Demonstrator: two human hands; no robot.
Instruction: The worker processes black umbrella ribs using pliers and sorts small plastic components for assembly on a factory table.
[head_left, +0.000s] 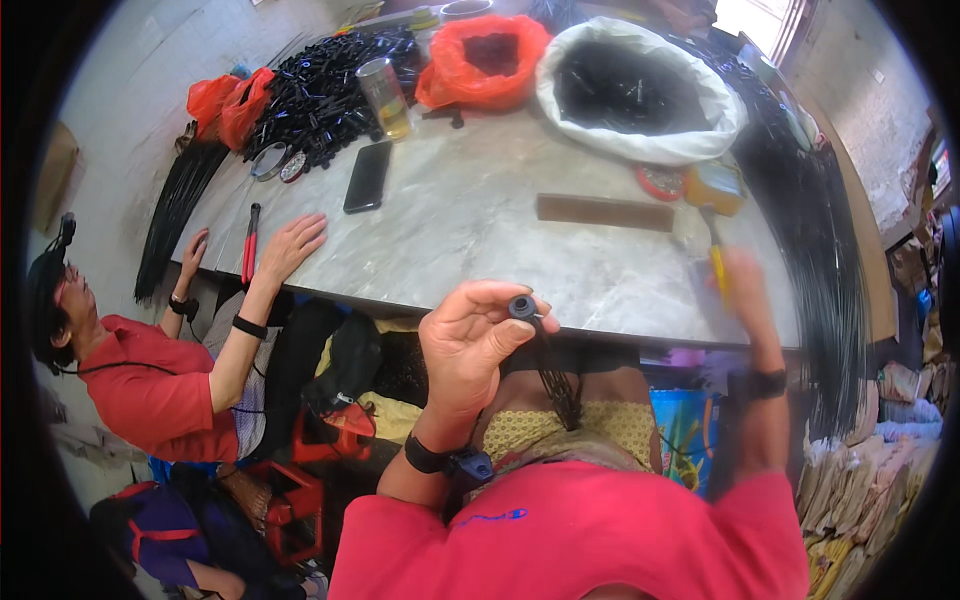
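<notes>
Head view, looking down over a grey marble-topped table [480, 230]: the person's left hand [470, 345] is raised at the near edge, thumb and fingers pinched on a small black round cap [522, 306] from which a thin bundle of black cords [557, 375] hangs toward the lap. The right hand [742, 285], blurred, appears closed around a yellow-handled tool [716, 262] held just above the table's near right side; how tightly it grips cannot be told. The cap looks light, hard and small enough to slip, so a fingertip pinch at its rim seems the surest hold, while the cords look limp and light, likely to swing unless taken close under the cap. On the far side sit a white sack [700, 140] full of black pieces, an orange bag [470, 75], a heap of black tubes [320, 85] and a glass of yellowish drink [384, 95]. A dark phone [367, 176] lies on the left part of the table, a brown wooden strip [604, 212] toward the middle right. Long black strands [820, 250] drape over the right edge. At the left, a co-worker in a red shirt [150, 385] rests one hand [291, 243] on the table beside red-handled pliers [249, 245].
</notes>
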